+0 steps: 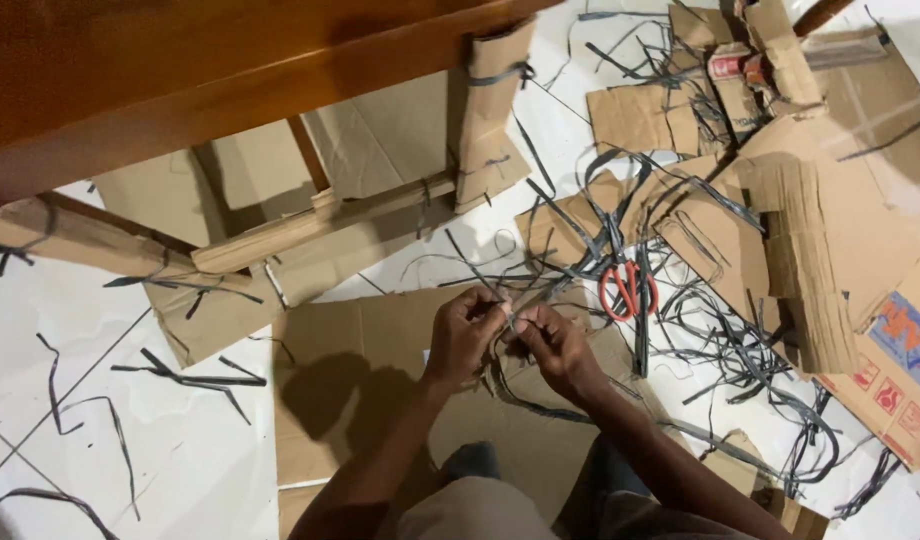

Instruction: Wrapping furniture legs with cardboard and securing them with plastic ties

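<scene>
On the floor, over a flat cardboard sheet [350, 400], the left hand [465, 335] and right hand [555, 345] meet, fingertips pinched on a dark strap [520, 395] that curls down beneath the right wrist. Each grip is narrow, closed on that strap. Red scissors [628, 290] lie just right of the hands among loose straps. A wooden table [180, 70] stands above.
</scene>
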